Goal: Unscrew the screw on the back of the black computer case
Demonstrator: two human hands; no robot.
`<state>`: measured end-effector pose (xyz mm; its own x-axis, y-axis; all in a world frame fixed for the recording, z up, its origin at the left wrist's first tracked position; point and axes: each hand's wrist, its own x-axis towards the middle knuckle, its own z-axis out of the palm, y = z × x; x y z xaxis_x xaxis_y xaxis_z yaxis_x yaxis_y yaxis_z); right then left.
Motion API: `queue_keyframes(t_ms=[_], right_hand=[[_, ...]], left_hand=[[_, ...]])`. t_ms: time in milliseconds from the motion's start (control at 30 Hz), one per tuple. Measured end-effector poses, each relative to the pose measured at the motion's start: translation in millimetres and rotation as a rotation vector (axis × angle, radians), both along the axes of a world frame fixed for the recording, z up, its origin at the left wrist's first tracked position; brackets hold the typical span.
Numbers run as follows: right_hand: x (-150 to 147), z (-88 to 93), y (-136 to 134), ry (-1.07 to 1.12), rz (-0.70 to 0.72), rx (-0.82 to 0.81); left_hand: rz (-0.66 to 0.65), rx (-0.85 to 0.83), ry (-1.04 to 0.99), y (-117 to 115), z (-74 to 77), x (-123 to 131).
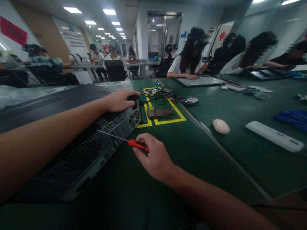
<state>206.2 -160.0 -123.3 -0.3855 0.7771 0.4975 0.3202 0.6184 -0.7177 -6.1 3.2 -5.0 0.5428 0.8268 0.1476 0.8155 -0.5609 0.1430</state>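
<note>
A dark computer case lies on the green table at the left, its metal back panel with a round fan grille facing right. My left hand rests over the case's far corner, fingers curled round something black and red there, too small to name. In my right hand, thumb and fingers grip the red handle of a screwdriver. Its thin shaft points left across the back panel; whether the tip touches the case cannot be made out.
Beyond the case, tangled cables and a blurred dark object lie by yellow tape. Rightward are a pale oval object, a long white device and blue cloth. People sit working across the table.
</note>
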Motion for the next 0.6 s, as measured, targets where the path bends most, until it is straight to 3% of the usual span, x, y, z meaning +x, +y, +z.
queue_keyframes(t_ms=[600], right_hand=[[1.1,2.8,-1.1,-0.015,0.003,-0.041]], left_hand=[[0.007,-0.001,-0.010,-1.9,1.1,1.3]])
